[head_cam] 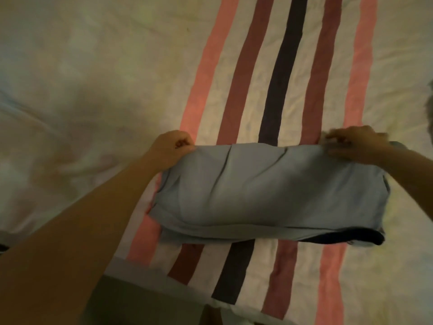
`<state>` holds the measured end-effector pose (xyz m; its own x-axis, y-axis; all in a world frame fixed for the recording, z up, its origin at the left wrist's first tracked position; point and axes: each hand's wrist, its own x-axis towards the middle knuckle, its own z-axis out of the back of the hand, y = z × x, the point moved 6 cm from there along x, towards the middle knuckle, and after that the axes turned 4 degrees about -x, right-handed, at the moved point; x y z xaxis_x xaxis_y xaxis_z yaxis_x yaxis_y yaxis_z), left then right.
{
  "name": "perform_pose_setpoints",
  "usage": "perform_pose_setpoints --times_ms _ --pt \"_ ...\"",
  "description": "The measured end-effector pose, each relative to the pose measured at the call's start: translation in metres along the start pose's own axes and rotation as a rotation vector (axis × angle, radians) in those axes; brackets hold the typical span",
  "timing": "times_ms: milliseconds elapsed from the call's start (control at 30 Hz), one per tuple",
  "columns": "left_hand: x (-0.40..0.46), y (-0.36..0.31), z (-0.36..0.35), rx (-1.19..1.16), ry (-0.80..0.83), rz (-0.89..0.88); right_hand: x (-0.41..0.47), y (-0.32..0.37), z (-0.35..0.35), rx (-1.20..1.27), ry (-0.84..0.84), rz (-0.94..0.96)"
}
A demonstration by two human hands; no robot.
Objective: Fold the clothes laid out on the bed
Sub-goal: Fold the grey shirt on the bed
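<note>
A light blue garment (262, 191), folded into a wide band, lies across the striped bed sheet (276, 66). A dark navy trim shows at its near right edge. My left hand (173, 146) grips the garment's far left corner with curled fingers. At the far right corner, my right hand (353, 146) pinches the cloth; that hand is blurred. Both hands hold the far edge slightly raised off the bed.
The sheet is cream with pink, maroon and dark navy stripes running away from me. The bed's near edge (164, 277) crosses the lower left. A dark object (430, 102) peeks in at the right border.
</note>
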<state>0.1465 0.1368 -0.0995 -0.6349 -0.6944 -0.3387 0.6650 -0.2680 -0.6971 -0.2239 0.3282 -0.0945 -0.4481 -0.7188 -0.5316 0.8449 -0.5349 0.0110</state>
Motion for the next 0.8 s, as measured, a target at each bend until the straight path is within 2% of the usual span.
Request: perform_pose_setpoints --times_ms 133,267,333,500,567,667,733,800 --pt "-0.010 0.016 0.012 -0.109 -0.050 0.036 0.000 -0.027 -0.007 -0.020 0.058 -0.073" --pt "-0.015 0.041 0.026 -0.180 -0.178 0.099 -0.001 -0.055 -0.004 0.155 -0.128 -0.175" --pt "-0.017 0.059 0.036 -0.230 -0.266 0.146 -0.001 -0.066 -0.007 0.192 -0.158 -0.208" --pt "-0.017 0.074 0.027 -0.191 -0.230 0.200 0.003 -0.062 -0.022 0.156 -0.097 -0.243" --pt "-0.016 0.071 0.023 -0.230 -0.244 0.203 0.005 -0.052 -0.022 0.080 -0.077 -0.238" --pt "-0.021 0.067 0.022 -0.388 -0.302 0.228 0.001 -0.019 -0.007 0.027 -0.194 -0.191" --pt "-0.029 0.066 0.020 -0.493 -0.326 0.253 -0.004 0.025 0.005 0.115 -0.259 -0.101" --pt "-0.042 0.065 0.016 -0.569 -0.353 0.289 -0.006 0.083 0.007 0.344 -0.202 0.091"
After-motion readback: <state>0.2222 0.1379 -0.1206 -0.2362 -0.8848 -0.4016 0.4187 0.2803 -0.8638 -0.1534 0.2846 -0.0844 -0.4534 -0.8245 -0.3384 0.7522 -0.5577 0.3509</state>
